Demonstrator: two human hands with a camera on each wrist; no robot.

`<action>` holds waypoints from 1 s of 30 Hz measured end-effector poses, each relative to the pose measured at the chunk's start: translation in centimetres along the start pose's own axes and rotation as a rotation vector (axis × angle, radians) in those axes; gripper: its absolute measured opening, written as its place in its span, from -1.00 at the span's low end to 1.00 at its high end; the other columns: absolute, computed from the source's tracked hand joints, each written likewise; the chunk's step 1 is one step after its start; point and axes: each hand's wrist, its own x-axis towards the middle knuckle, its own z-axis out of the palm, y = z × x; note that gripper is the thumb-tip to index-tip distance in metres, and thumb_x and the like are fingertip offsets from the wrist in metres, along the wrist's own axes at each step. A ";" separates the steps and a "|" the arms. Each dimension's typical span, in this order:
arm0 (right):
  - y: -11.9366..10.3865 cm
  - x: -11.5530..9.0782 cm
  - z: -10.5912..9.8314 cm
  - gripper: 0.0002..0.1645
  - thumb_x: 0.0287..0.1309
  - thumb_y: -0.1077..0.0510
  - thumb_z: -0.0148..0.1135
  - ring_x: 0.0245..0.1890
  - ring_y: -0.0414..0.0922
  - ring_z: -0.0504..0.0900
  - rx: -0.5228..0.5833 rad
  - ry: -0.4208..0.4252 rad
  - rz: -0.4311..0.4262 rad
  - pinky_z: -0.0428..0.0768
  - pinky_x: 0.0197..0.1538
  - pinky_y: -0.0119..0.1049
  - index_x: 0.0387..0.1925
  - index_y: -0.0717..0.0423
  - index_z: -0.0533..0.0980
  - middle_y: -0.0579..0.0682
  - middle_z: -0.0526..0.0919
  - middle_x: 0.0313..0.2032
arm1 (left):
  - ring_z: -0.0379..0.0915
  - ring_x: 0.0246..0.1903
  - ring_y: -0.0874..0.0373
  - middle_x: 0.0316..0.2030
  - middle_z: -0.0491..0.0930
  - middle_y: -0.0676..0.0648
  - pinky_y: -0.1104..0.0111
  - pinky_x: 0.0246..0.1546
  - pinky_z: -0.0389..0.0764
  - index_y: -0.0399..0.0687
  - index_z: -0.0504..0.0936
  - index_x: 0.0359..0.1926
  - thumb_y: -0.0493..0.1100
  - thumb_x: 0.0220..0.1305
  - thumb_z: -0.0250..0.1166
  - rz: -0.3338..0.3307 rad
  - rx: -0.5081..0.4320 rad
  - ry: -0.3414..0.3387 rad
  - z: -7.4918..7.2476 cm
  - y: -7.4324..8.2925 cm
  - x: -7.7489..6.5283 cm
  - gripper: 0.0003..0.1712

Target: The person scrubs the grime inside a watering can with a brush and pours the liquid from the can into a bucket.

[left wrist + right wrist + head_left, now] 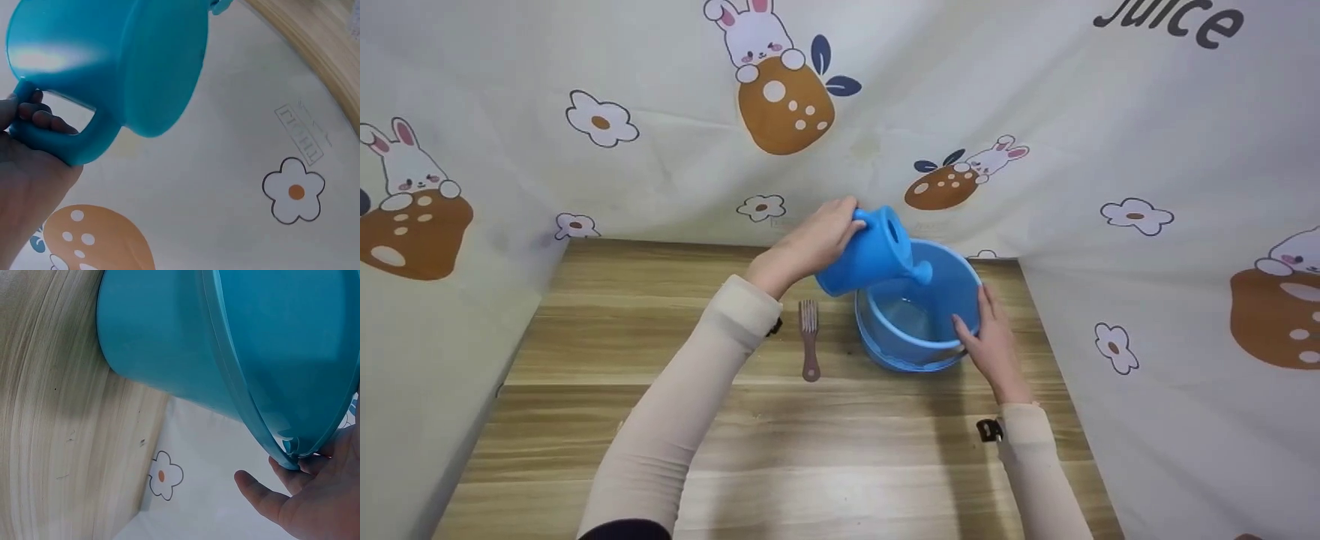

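My left hand [825,236] grips the handle of a blue watering can [859,259], its fingers curled round the handle in the left wrist view. The can is held tilted above the left side of a blue bucket [915,352], its round spout head over the bucket's opening. No stream from the spout can be made out. A pale, shiny patch like shallow water shows on the bucket's floor. With fingers and thumb at the rim, my right hand [994,341] holds the bucket's right side. One finger [261,495] sticks out apart from the bucket in the right wrist view.
A brown toothed comb or brush [809,345] lies on the wooden tabletop [840,457], left of the bucket. Pale cloth walls [675,172] printed with rabbits and flowers enclose the table at the back and both sides.
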 end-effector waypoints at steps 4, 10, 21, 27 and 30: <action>0.1 0.0 0.2 -0.02 0.36 -0.15 0.13 0.54 0.26 -0.01 0.006 0.007 -0.010 0.10 0.48 0.25 0.56 0.15 -0.07 0.19 -0.08 0.58 | 0.35 0.25 -0.09 0.20 0.44 -0.22 -0.02 0.36 0.37 -0.17 0.31 0.25 -0.03 0.59 -0.11 -0.033 -0.041 -0.015 0.2 0.0 0.5 -0.60; 0.2 0.2 0.1 -0.04 0.36 -0.10 0.15 0.53 0.27 0.03 0.033 0.021 -0.032 0.12 0.49 0.23 0.55 0.20 -0.05 0.25 -0.04 0.56 | 0.48 0.17 -0.10 0.15 0.55 -0.19 -0.01 0.30 0.45 -0.17 0.45 0.15 -0.06 0.52 0.06 -0.017 -0.084 0.032 0.4 -0.1 1.0 -0.66; -0.1 0.2 0.0 -0.04 0.36 -0.11 0.14 0.55 0.25 -0.01 0.031 0.009 -0.009 0.09 0.50 0.21 0.56 0.17 -0.06 0.23 -0.06 0.57 | 0.49 0.13 -0.06 0.09 0.61 -0.17 0.03 0.26 0.48 -0.15 0.52 0.09 -0.04 0.43 0.21 0.005 -0.160 0.084 0.4 0.1 1.1 -0.65; 0.1 0.2 0.1 -0.04 0.36 -0.11 0.14 0.53 0.27 0.02 0.029 0.021 -0.019 0.10 0.50 0.21 0.55 0.19 -0.05 0.24 -0.05 0.56 | 0.53 0.10 -0.03 0.06 0.65 -0.13 0.07 0.24 0.51 -0.09 0.61 0.05 -0.04 0.39 0.26 0.032 -0.151 0.095 0.2 0.2 1.0 -0.68; 0.1 0.2 0.1 -0.03 0.35 -0.11 0.15 0.53 0.28 0.03 0.027 0.025 -0.020 0.11 0.50 0.22 0.55 0.18 -0.06 0.25 -0.04 0.56 | 0.55 0.09 -0.01 0.06 0.66 -0.11 0.08 0.23 0.51 -0.06 0.64 0.05 -0.03 0.38 0.27 0.030 -0.144 0.089 0.2 0.3 1.0 -0.69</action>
